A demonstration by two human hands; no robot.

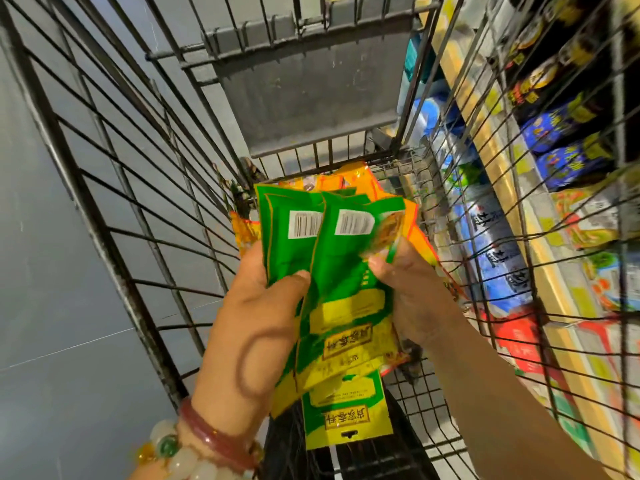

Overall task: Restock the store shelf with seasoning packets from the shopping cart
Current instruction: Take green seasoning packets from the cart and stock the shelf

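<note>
Evidently early on: both hands, the left hand (256, 306) and right hand (412, 289), are closed around a fanned bunch of green-and-yellow foil seasoning packets (343, 292) above the black wire shopping cart (114, 237). Orange packets (420, 240) lie below; the stocked store shelf (568, 188) stands alongside, right.

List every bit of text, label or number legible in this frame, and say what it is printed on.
"盐": large character, repeated on the blue and white bags on the store shelf, seen through the cart's wire side.
Green seasoning packets held in both hands: brown-framed title in Chinese characters, upside down and too blurred to read.
Barcode labels on the packet backs: digits too small.
Dark and blue packs on the upper shelf: yellow print, blurred, unreadable.
</note>
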